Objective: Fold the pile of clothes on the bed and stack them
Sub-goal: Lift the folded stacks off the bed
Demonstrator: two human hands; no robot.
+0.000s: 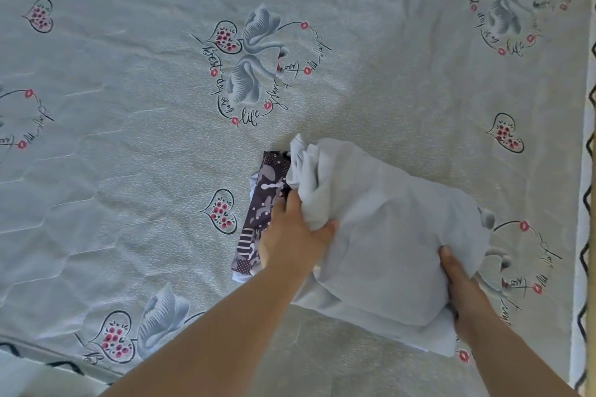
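Mid-stacking: our left hand (292, 235) and right hand (464, 287) both gripped the pale garment (387, 229), lower right, over the patterned folded piece (261, 209); next likely lowering it squarely on top.

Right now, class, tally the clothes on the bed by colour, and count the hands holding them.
Pale grey, crumpled cloth garment: 1
Dark purple, patterned folded garment: 1
Hands gripping the grey garment: 2, left hand and right hand
Total: 2 garments, 2 hands
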